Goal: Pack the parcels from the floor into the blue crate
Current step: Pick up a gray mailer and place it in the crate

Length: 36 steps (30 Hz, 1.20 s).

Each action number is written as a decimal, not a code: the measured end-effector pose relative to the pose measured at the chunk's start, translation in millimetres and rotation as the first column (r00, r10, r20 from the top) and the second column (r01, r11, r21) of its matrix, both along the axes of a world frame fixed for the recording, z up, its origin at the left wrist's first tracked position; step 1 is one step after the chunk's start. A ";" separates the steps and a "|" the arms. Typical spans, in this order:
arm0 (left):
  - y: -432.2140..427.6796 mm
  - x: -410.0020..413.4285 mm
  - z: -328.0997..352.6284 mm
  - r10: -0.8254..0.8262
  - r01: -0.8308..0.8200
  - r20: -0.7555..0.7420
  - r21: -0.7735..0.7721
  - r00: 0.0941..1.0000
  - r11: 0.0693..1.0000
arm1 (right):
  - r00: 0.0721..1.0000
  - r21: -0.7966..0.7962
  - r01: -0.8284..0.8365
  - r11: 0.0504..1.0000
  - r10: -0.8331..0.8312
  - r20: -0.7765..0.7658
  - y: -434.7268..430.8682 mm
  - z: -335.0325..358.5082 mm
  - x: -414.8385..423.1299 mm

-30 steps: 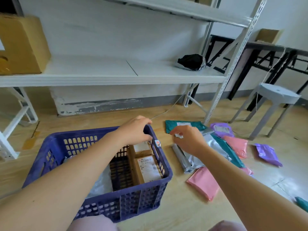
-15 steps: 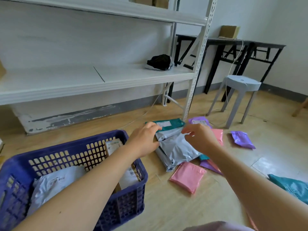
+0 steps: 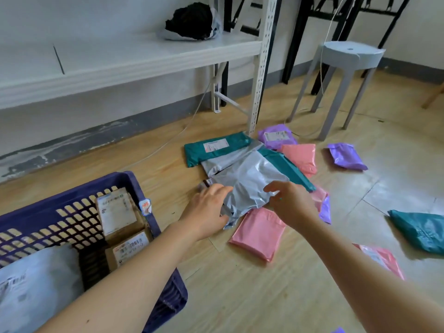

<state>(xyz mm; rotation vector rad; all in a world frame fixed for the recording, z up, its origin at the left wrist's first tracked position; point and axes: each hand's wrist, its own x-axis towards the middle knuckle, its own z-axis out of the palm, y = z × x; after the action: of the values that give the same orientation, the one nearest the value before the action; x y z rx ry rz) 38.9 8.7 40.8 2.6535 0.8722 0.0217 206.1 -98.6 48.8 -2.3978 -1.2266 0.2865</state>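
The blue crate (image 3: 72, 193) stands at the lower left and holds two brown boxes (image 3: 117, 212) and a grey bag (image 3: 36, 284). A heap of soft parcels lies on the floor to its right. On top is a large grey parcel (image 3: 247, 181). My left hand (image 3: 209, 207) grips its near left edge and my right hand (image 3: 288, 200) pinches its near right edge. Under and around it lie a teal parcel (image 3: 216, 147), pink parcels (image 3: 259, 234) and purple parcels (image 3: 276, 135).
A white shelf post (image 3: 262, 68) stands just behind the heap, with a grey stool (image 3: 348, 56) to its right. More parcels lie at the right: purple (image 3: 346, 157), teal (image 3: 420, 231), pink (image 3: 382, 260). A black bundle (image 3: 192, 20) rests on the shelf.
Both hands have dropped from above the heap onto the grey parcel and closed on its near edges. The view has swung right and down, away from the crate.
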 end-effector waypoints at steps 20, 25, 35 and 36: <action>84.9 69.6 -136.0 0.311 -0.352 -0.165 -0.430 0.936 0.831 | 0.914 -0.573 -0.317 0.756 0.405 0.029 80.8 -185.2 27.0; 84.9 71.0 -144.1 0.323 -0.365 -0.170 -0.441 0.931 0.820 | 0.899 -0.587 -0.331 0.739 0.436 0.041 93.8 -202.1 24.3; 84.0 67.1 -147.9 0.346 -0.370 -0.138 -0.454 0.928 0.811 | 0.933 -0.437 -0.338 0.833 0.358 -0.040 102.6 -202.3 22.1; 83.0 67.5 -146.6 0.354 -0.374 -0.133 -0.458 0.926 0.807 | 0.942 -0.396 -0.320 0.861 0.334 -0.035 101.4 -198.5 23.2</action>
<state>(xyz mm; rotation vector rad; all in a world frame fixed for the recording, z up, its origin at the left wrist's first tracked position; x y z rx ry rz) 106.4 91.7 -105.7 2.0060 1.2140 -0.1383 229.3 2.8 -149.7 -2.5141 -1.7388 0.6580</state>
